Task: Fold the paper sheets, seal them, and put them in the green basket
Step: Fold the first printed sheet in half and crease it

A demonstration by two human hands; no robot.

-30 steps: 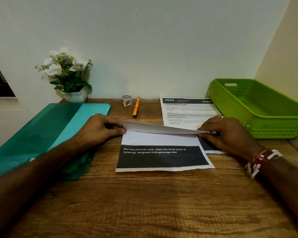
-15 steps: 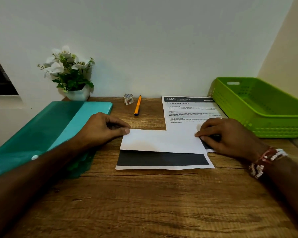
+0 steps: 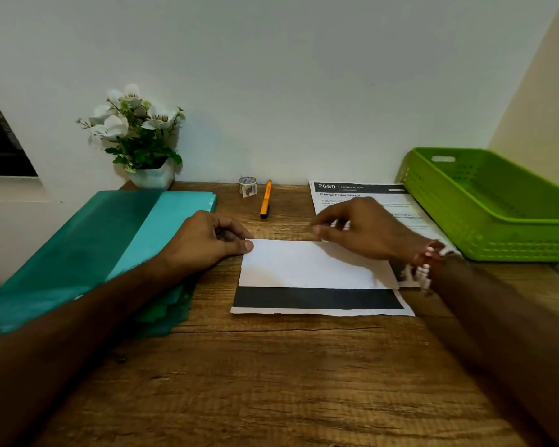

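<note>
The folded sheet [image 3: 310, 269] lay flat on the bench [image 3: 271, 382], its long axis running left to right, from the left hand's fingers across to under the right wrist. The white flap was down, with a black band showing along the near edge.

The left hand [image 3: 207, 243] sat at the far-left corner, fingers curled in, pinching that corner with the thumb [image 3: 247, 246] on top. The right hand [image 3: 365, 227] hovered over the far fold, palm down and wrist raised. Its fingers were loosely spread and held nothing, and the fingertips [image 3: 318, 230] were right at the fold line near its middle. They were blurred, so contact was hard to call.

That was the relation that counted: the fold ran sideways from those fingertips in both directions, and the right hand was nearer its unpressed stretch. By my reading, a pressing run along that crease came next.

Beyond the fingers sat the tape roll [image 3: 248, 185] and a pen [image 3: 265, 199]. A second sheet [image 3: 352, 188] lay beneath the right hand, with the green basket [image 3: 513, 243] off to its outer side.
</note>
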